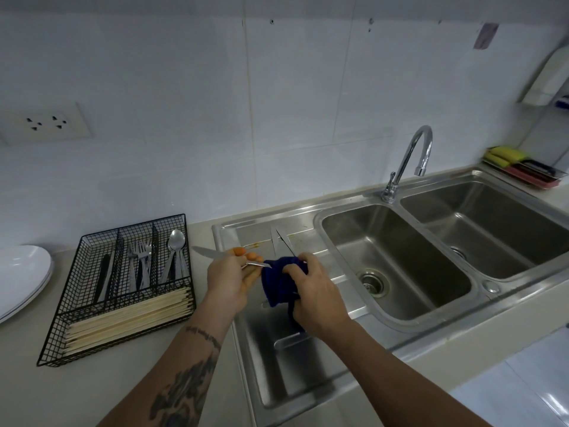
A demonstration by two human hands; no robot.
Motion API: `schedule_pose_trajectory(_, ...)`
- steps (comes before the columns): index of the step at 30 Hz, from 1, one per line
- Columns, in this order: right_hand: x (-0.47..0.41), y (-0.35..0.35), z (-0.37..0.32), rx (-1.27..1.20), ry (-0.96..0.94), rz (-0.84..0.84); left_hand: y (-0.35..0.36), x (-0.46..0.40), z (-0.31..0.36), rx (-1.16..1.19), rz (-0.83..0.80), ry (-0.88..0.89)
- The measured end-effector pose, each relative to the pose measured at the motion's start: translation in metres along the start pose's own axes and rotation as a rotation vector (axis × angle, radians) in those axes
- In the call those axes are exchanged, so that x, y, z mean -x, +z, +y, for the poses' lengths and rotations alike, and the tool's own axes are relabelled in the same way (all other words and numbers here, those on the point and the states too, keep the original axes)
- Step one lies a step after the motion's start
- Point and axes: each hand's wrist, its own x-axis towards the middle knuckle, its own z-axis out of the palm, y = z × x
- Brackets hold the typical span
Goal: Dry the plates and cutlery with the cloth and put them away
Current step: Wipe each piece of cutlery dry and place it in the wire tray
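My left hand (229, 280) grips a table knife (204, 251) whose blade sticks out to the left, above the drainboard. A second thin metal piece (258, 265) runs from its fingers into the dark blue cloth (277, 283). My right hand (312, 292) holds the cloth bunched around cutlery, and a blade tip (284, 241) pokes out above it. Another utensil (289, 339) lies on the drainboard under the hanging cloth. The black wire cutlery basket (77, 306) on the left holds knives, forks (140, 257), spoons (177, 241) and chopsticks (129, 318). White plates (21, 278) are stacked at the far left.
A steel double sink (400, 266) with a faucet (412, 158) lies to the right of the drainboard (277, 374). Sponges in a tray (520, 166) sit at the back right. A wall socket (46, 123) is at the upper left.
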Motion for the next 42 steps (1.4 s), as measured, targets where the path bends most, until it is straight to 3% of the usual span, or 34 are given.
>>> schedule_pose_trajectory(4, -0.005, -0.004, 0.009, -0.001, 0.042, 0.002, -0.006, -0.005, 0.004, -0.051, 0.000, 0.029)
schedule_pose_trajectory(11, -0.028, -0.004, -0.024, -0.062, -0.080, 0.118, -0.010, -0.005, 0.000, -0.224, 0.044, 0.172)
schedule_pose_trajectory(17, -0.028, 0.010, -0.023, -0.041, -0.056, 0.003, -0.027, -0.018, 0.007, -0.206, 0.195, 0.197)
schedule_pose_trajectory(23, -0.045, 0.024, -0.046, -0.030, -0.184, 0.047, -0.042, -0.036, 0.013, -0.268, 0.237, 0.228)
schedule_pose_trajectory(28, -0.046, 0.035, -0.031, -0.015, -0.155, -0.086, -0.075, -0.046, 0.030, -0.235, 0.313, 0.266)
schedule_pose_trajectory(39, -0.101, 0.045, -0.050, -0.226, -0.131, -0.058, -0.182, -0.110, 0.115, -0.523, 0.645, 0.321)
schedule_pose_trajectory(42, -0.108, 0.049, -0.052, -0.244, -0.111, -0.077, -0.211, -0.130, 0.143, -0.798, 0.659, 0.243)
